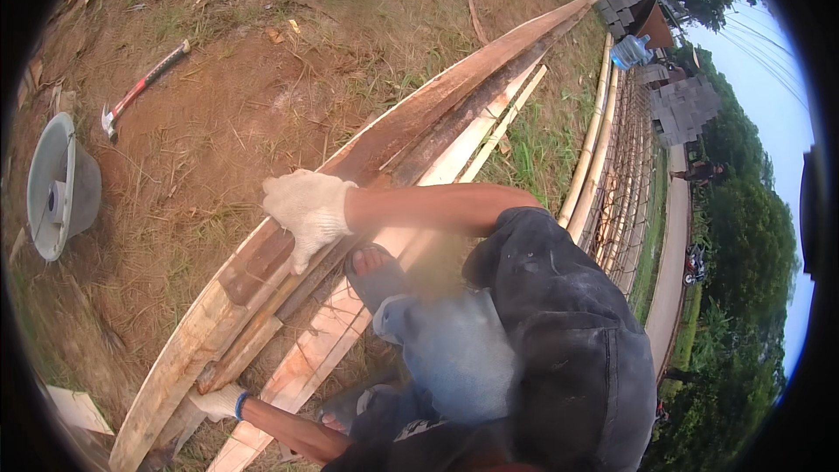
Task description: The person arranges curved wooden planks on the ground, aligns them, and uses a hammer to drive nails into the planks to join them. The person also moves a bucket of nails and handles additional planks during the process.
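My right hand (308,212), in an off-white knitted glove, grips a long wooden board (183,351) from above. Its fingers lie over the far edge and the thumb on the near side. My left hand (217,402), gloved with a blue cuff, is low beside the board's lower end. Its fingers are blurred, so I cannot tell whether it holds anything. Dark, rough timbers (411,144) lie against the board. A pale plank (323,332) runs alongside, close to my sandalled feet.
At left, a claw hammer (144,87) and a grey bucket (80,188) rest on the dirt. Bamboo poles (594,135), steel rebar cages (622,192) and a blue water jug (631,52) lie to the right. Grey blocks (686,109) are stacked beyond, near a road (671,253).
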`<act>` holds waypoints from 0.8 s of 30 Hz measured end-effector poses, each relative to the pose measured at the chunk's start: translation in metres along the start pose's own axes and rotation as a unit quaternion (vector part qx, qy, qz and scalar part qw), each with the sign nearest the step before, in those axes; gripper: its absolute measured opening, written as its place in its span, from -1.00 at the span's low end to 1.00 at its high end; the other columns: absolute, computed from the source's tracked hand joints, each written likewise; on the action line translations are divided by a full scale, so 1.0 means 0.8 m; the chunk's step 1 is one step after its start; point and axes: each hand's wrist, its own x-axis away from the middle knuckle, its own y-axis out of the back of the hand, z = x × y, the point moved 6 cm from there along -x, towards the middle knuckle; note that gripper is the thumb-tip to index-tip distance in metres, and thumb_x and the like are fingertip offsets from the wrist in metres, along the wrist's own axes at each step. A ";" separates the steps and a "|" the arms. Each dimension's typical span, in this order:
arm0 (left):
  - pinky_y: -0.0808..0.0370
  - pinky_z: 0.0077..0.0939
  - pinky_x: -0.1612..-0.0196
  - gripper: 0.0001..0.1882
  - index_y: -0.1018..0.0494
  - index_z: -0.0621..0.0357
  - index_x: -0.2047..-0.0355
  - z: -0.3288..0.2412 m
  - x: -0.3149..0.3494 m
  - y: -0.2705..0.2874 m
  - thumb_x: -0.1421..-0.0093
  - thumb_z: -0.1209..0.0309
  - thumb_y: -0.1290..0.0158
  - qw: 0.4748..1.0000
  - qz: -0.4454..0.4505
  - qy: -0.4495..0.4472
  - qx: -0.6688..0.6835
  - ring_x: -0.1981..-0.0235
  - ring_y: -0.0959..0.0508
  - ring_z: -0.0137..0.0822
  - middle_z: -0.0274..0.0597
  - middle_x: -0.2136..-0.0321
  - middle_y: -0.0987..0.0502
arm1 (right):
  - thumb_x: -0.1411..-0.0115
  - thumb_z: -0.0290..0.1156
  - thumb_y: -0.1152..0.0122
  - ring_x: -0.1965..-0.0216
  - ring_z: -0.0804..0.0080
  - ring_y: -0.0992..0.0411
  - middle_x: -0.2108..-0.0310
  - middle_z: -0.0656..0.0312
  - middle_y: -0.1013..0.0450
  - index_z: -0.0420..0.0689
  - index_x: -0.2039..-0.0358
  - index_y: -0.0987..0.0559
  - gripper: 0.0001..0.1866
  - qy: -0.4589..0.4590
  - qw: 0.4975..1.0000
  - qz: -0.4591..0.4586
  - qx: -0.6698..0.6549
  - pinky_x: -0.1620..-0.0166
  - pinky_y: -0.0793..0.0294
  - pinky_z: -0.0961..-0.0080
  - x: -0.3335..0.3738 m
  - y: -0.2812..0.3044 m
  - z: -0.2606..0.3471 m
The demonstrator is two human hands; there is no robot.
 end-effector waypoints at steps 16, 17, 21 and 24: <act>-0.46 0.07 -0.34 -0.37 -0.31 0.38 -0.36 0.028 -0.068 -0.176 -0.47 0.13 0.02 0.979 0.189 -0.033 -0.062 -0.28 -0.50 0.11 0.13 -0.34 -0.41 | 0.29 0.16 -0.73 0.00 0.05 -0.54 0.14 0.07 -0.51 -0.22 0.20 -0.63 -0.19 -0.006 0.984 -0.169 0.057 -0.06 -0.53 0.16 -0.019 0.042 -0.023; -0.43 0.10 -0.38 -0.37 -0.25 0.37 -0.42 0.019 -0.036 -0.179 -0.56 0.13 0.12 0.973 0.187 -0.025 -0.135 -0.33 -0.46 0.11 0.11 -0.40 -0.36 | 0.28 0.17 -0.72 0.00 0.05 -0.54 0.14 0.07 -0.51 -0.21 0.20 -0.63 -0.19 -0.006 0.983 -0.170 0.064 -0.07 -0.52 0.15 -0.020 0.042 -0.030; -0.45 0.01 -0.36 -0.39 -0.31 0.37 -0.38 -0.005 0.016 -0.175 -0.53 0.14 0.07 0.985 0.106 0.134 -0.015 -0.31 -0.49 0.09 0.12 -0.38 -0.41 | 0.27 0.21 -0.70 -0.01 0.04 -0.53 0.14 0.08 -0.51 -0.19 0.18 -0.63 -0.18 -0.024 0.986 -0.138 0.091 -0.09 -0.50 0.13 -0.030 0.061 -0.016; -0.34 0.05 -0.45 -0.34 -0.20 0.30 -0.46 -0.011 -0.022 -0.180 -0.55 0.07 0.13 0.958 0.149 0.159 0.186 -0.41 -0.36 0.03 -0.02 -0.47 -0.29 | 0.30 0.22 -0.71 0.01 0.02 -0.53 0.14 0.09 -0.52 -0.19 0.11 -0.63 -0.12 0.006 0.980 -0.166 0.113 -0.08 -0.49 0.08 -0.049 0.045 -0.017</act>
